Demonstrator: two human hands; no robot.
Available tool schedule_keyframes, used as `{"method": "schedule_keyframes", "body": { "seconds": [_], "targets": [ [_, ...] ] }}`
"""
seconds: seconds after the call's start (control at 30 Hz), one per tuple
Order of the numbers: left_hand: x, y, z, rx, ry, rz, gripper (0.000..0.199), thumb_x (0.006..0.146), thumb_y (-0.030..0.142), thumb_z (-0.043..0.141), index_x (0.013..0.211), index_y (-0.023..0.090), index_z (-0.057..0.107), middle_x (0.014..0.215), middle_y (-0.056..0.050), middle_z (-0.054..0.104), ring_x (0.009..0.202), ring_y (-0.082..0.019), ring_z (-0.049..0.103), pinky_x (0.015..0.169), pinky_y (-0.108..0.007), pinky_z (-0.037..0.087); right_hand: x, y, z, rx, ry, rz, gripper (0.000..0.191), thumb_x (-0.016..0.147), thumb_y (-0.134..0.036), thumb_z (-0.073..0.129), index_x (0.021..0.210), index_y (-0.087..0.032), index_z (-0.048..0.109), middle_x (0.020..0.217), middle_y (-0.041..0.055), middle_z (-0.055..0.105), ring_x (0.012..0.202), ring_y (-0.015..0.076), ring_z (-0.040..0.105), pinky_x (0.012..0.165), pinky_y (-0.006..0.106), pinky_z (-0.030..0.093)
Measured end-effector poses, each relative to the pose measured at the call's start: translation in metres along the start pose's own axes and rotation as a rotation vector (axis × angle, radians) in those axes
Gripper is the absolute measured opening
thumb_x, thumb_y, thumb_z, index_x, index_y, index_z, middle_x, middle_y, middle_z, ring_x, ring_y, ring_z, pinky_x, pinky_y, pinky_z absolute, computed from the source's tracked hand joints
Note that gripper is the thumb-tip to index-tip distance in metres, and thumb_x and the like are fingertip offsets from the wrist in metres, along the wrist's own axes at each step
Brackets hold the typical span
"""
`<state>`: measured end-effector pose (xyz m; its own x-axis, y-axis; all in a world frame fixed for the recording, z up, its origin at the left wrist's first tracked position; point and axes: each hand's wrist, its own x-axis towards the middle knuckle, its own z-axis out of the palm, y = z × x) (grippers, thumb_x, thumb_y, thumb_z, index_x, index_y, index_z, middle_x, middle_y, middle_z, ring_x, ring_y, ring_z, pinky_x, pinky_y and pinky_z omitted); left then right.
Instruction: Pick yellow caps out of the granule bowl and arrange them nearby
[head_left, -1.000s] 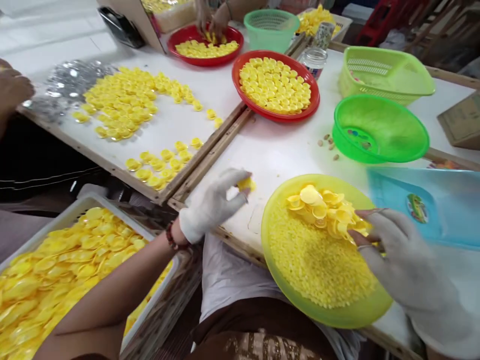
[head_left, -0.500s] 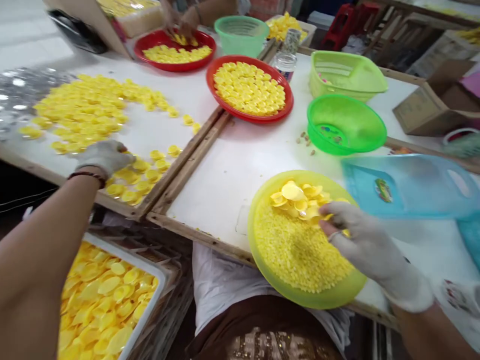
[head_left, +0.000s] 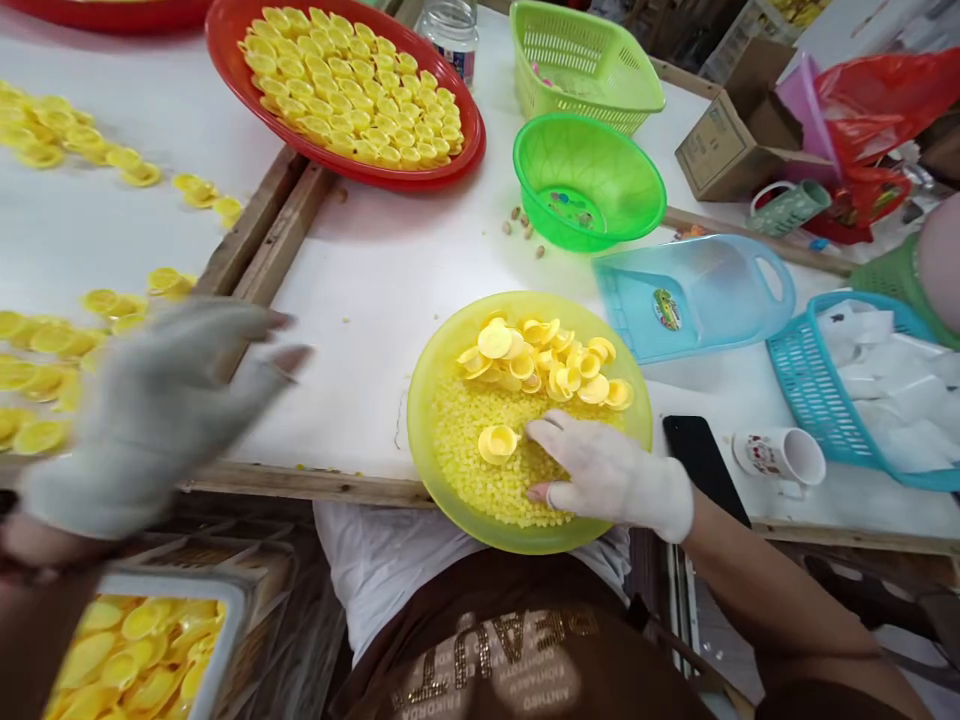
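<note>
A shallow yellow bowl [head_left: 421, 440] at the table's front edge holds small yellow pellets [head_left: 465, 490]. Small yellow plastic cups [head_left: 559, 360] are heaped on the far side of it. My right hand [head_left: 600, 465], in a whitish fingertip-less glove, reaches into the pellets with thumb and fingers apart. A single yellow cup [head_left: 498, 443] lies just left of those fingers, not held. My left hand [head_left: 172, 390], gloved alike and slightly blurred, hovers over the left side of the table. Its fingers are spread with nothing seen in them, beside more yellow cups [head_left: 41, 375].
Beyond the bowl are a red tray [head_left: 469, 170] of yellow cups, a green bowl [head_left: 589, 185], a green basket [head_left: 585, 80] and a blue scoop-like tray [head_left: 705, 290]. A phone [head_left: 701, 465], a mug [head_left: 780, 455] and a blue basket [head_left: 825, 390] stand right. A crate [head_left: 232, 600] sits below left.
My left hand has left the cups at the left and moved toward the bowl. My right hand has gone from the heap down into the pellets. The view has swung right.
</note>
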<state>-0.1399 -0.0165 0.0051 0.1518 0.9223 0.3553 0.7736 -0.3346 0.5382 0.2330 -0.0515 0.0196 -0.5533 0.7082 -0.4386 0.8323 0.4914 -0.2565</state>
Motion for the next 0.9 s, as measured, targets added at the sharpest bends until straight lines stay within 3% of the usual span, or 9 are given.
{"method": "schedule_keyframes", "body": {
  "seconds": [0.1,0.17,0.23,0.43,0.6,0.7,0.77,0.9],
  "targets": [
    [-0.005,0.073,0.051,-0.005,-0.167,0.266,0.034,0.09,0.044,0.064,0.112,0.018,0.066,0.112,-0.005,0.067,0.098,-0.021,0.065,0.09,-0.037,0.051,0.01,-0.006,0.009,0.01,0.02,-0.02,0.031,0.086,-0.027,0.058,0.113,-0.011,0.06,0.107,0.0141,0.062,0.093,0.0261,0.061,0.083,0.041,0.051],
    [-0.007,0.101,0.077,0.061,-0.298,0.337,0.033,0.088,0.042,0.066,0.11,0.018,0.066,0.108,-0.007,0.068,0.095,-0.025,0.065,0.087,-0.044,0.05,0.016,-0.001,0.014,0.081,0.043,-0.061,0.026,0.084,-0.018,0.054,0.108,-0.012,0.061,0.104,0.0129,0.064,0.093,0.0247,0.061,0.085,0.04,0.05],
    [-0.008,0.113,0.093,0.14,-0.385,0.331,0.025,0.087,0.037,0.065,0.104,0.019,0.067,0.102,-0.007,0.068,0.091,-0.027,0.064,0.085,-0.047,0.047,0.017,0.007,0.016,0.192,0.073,-0.118,0.024,0.082,-0.013,0.052,0.104,-0.013,0.062,0.103,0.0105,0.066,0.093,0.0224,0.061,0.088,0.038,0.05],
    [-0.014,0.117,0.103,0.154,-0.353,0.268,0.017,0.086,0.031,0.062,0.099,0.021,0.064,0.098,-0.005,0.068,0.089,-0.026,0.061,0.083,-0.045,0.042,0.014,0.011,0.001,0.444,0.231,-0.216,0.021,0.08,-0.005,0.054,0.094,-0.018,0.06,0.093,0.0018,0.067,0.087,0.0156,0.061,0.084,0.03,0.049],
    [-0.017,0.118,0.104,0.151,-0.344,0.239,0.017,0.082,0.029,0.063,0.096,0.02,0.063,0.093,-0.004,0.067,0.088,-0.026,0.061,0.083,-0.044,0.041,0.02,-0.01,-0.016,0.36,0.345,-0.276,0.022,0.088,-0.007,0.051,0.105,-0.018,0.059,0.104,0.0053,0.065,0.099,0.0182,0.06,0.092,0.035,0.049],
    [-0.018,0.118,0.105,0.143,-0.335,0.241,0.019,0.081,0.028,0.063,0.099,0.02,0.063,0.095,-0.005,0.068,0.088,-0.026,0.061,0.083,-0.044,0.042,0.018,-0.009,-0.016,0.31,0.349,-0.255,0.026,0.09,-0.008,0.05,0.113,-0.018,0.057,0.108,0.0065,0.063,0.102,0.0193,0.059,0.094,0.037,0.048],
    [-0.018,0.118,0.105,0.126,-0.316,0.251,0.02,0.083,0.03,0.063,0.1,0.02,0.062,0.098,-0.005,0.069,0.088,-0.026,0.062,0.083,-0.045,0.042,0.013,-0.004,-0.011,0.299,0.331,-0.215,0.023,0.09,-0.007,0.049,0.108,-0.019,0.057,0.105,0.0052,0.063,0.099,0.0184,0.059,0.093,0.035,0.048],
    [-0.02,0.114,0.104,0.046,-0.234,0.263,0.02,0.085,0.03,0.064,0.102,0.02,0.059,0.107,-0.006,0.069,0.092,-0.026,0.064,0.085,-0.044,0.043,0.002,0.006,0.007,0.144,0.162,-0.089,0.013,0.091,-0.012,0.05,0.098,-0.018,0.059,0.097,0.0058,0.062,0.088,0.0194,0.058,0.082,0.035,0.048]
  ]
}}
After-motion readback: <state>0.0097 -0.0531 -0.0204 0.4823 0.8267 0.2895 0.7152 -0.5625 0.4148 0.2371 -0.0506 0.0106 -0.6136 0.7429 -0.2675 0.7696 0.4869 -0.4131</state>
